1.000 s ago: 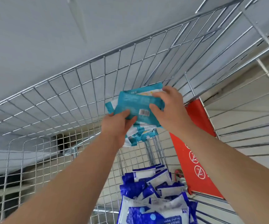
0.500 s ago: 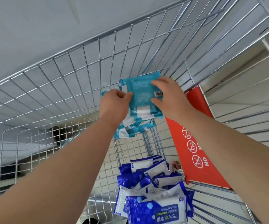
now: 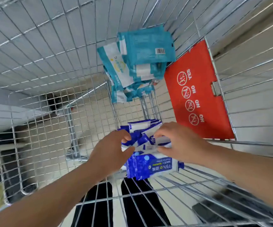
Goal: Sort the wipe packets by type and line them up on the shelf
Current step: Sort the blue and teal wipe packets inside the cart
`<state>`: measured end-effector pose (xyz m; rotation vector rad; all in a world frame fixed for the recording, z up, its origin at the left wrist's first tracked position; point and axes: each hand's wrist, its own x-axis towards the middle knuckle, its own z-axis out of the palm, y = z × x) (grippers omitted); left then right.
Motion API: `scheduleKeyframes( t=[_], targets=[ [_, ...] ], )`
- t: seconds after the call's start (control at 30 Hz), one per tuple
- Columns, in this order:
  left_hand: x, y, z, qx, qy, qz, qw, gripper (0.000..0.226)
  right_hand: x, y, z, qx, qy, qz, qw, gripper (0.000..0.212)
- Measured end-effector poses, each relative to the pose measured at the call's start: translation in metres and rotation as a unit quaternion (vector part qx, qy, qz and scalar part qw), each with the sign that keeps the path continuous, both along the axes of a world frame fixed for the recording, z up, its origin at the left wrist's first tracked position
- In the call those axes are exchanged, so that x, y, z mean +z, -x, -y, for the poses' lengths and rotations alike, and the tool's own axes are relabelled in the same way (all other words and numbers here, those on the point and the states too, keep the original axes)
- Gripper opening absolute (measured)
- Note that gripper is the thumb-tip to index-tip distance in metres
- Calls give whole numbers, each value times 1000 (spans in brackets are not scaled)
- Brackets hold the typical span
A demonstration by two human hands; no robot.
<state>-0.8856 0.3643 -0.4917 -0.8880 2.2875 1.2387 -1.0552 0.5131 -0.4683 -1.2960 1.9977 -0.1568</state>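
Several teal wipe packets (image 3: pixel 146 48) lean in a stack at the far end of the wire cart (image 3: pixel 50 51), with no hand on them. Nearer me lies a heap of dark blue and white wipe packets (image 3: pixel 150 167). My left hand (image 3: pixel 111 153) pinches the edge of a blue packet (image 3: pixel 129 144) between thumb and fingers. My right hand (image 3: pixel 180 141) has its fingers curled over blue packets on top of the heap and grips them. The lower part of the heap is hidden under my hands.
A red flap (image 3: pixel 198 95) with YES and NO pictograms stands against the cart's right side. Wire mesh walls close in on all sides. Through the mesh I see tiled floor and dark trouser legs (image 3: pixel 132 203).
Both hands let go of the teal packets at the far end and came back down to the blue heap. The view tilted downward.
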Motion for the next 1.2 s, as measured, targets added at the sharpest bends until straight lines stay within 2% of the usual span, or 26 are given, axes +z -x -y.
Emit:
scheduleKeyframes(
  t=[0.13,0.3,0.43,0.57,0.7,0.8,0.9,0.93,1.1,1.2],
  targets=[
    [-13,-9,-16,-35,-77,56,995,21,-9,-5,-18,64,-65,-5,996,26],
    [-20,-4,-27,11,-130,31,991,23,-17,-6,-20,77,-69,1,995,17],
    [-25,1,-34,8,-139,14,990,20,-18,-7,-18,26,-53,56,997,13],
    [-24,-1,-27,7,-172,25,985,17,-16,-4,-16,-105,-87,139,981,18],
    [-20,-14,-22,7,-210,35,977,18,-16,1,-15,-110,-122,155,974,20],
    [-21,-18,-27,44,-213,20,976,16,-17,-3,-13,-136,-158,185,960,27],
    [-21,-14,-36,41,-214,15,976,38,-18,-7,-14,-163,-167,225,946,32],
    [-21,-11,-38,27,-212,15,977,41,-18,-7,-15,-168,-166,231,944,33],
    [-19,-9,-30,0,-213,12,977,19,-18,1,-13,-204,-142,206,946,33],
    [-19,-16,-19,-1,-217,21,976,17,-21,3,-12,-179,-148,193,953,29]
  ],
)
